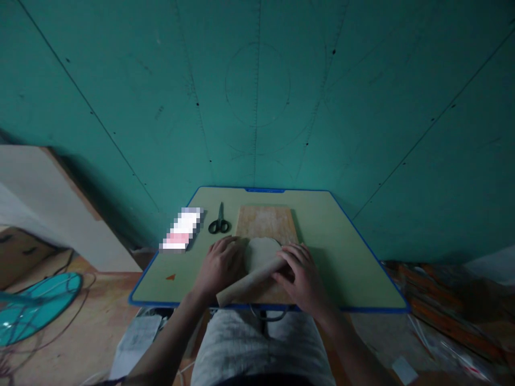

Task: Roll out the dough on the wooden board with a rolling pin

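A flat round of pale dough (pixel 261 252) lies on a wooden cutting board (pixel 265 217). Across its near edge slants a light rolling pin (pixel 249 281), its lower left end free and closer to me. My right hand (pixel 300 271) is closed around the upper right end of the pin, fingers over the top and thumb beneath. At the dough's left edge, my left hand (pixel 221 265) is bent inward with its fingers on the rim; shadow hides the fingertips in part. Dark-handled scissors (pixel 219 222) lie left of the board, blades pointing away.
The blue-edged table (pixel 338 241) stands against a green wall (pixel 257 107). On its left lie a blurred-out rectangular object (pixel 183 229) and a small orange-brown scrap (pixel 171 277). A white panel (pixel 68 203) leans at left, near a turquoise round base (pixel 44 300) with cables around it.
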Tool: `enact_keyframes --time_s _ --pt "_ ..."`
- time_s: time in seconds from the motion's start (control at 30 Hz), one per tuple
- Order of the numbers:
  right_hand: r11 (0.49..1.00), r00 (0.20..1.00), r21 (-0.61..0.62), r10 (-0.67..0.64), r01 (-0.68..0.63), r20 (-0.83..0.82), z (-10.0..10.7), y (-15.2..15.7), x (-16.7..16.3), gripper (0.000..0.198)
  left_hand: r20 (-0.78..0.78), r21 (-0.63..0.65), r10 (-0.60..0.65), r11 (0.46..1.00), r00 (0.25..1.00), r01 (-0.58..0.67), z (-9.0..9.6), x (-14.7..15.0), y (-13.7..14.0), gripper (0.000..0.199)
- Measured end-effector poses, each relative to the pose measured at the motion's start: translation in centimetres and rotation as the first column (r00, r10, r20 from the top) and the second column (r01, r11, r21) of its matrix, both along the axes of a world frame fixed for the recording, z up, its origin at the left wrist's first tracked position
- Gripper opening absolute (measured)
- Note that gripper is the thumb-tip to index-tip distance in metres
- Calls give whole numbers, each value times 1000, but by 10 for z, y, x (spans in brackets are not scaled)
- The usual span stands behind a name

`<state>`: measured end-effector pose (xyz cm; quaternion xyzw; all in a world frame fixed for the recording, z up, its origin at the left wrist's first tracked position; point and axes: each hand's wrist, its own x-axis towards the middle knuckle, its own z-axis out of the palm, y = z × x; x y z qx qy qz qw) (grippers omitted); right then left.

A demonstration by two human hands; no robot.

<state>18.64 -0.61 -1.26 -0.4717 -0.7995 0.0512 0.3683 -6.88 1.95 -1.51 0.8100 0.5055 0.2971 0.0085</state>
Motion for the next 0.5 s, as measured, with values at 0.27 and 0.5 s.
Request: enact_keyframes --time_s 0.27,0.5 --pt "1000 1000 0 10 -10 -5 1 0 1 33 -108 -48 -55 998 993 50 1 -9 -6 38" --pt "1000 1000 7 22 -22 -2 0 0 1 34 -221 -61 -50 997 974 37 13 -3 -4 32"
